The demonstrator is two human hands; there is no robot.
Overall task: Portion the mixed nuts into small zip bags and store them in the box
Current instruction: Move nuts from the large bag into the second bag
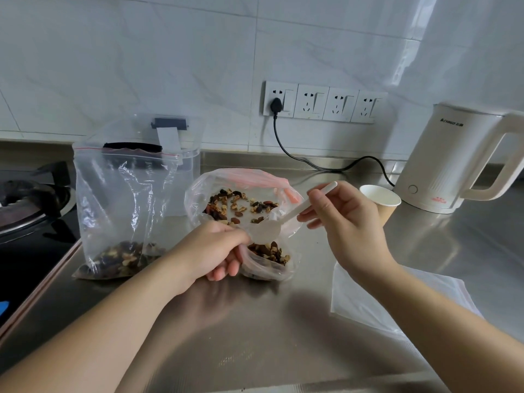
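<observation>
A small zip bag (pixel 266 265) part-filled with mixed nuts lies on the steel counter, and my left hand (pixel 218 248) grips its open mouth. My right hand (pixel 343 219) pinches the handle of a white plastic spoon (pixel 272 229), whose bowl is tipped over the small bag's opening. Behind it lies the big source bag (pixel 243 199), open, with nuts scattered inside. At the left a tall zip bag (pixel 122 211) with nuts at its bottom leans upright. A clear plastic box (pixel 187 163) stands behind that bag.
A stack of flat empty zip bags (pixel 397 296) lies at the right. A paper cup (pixel 381 199) and a white kettle (pixel 453 163) with its black cord stand at the back right. A gas hob (pixel 28 199) sits at the left edge.
</observation>
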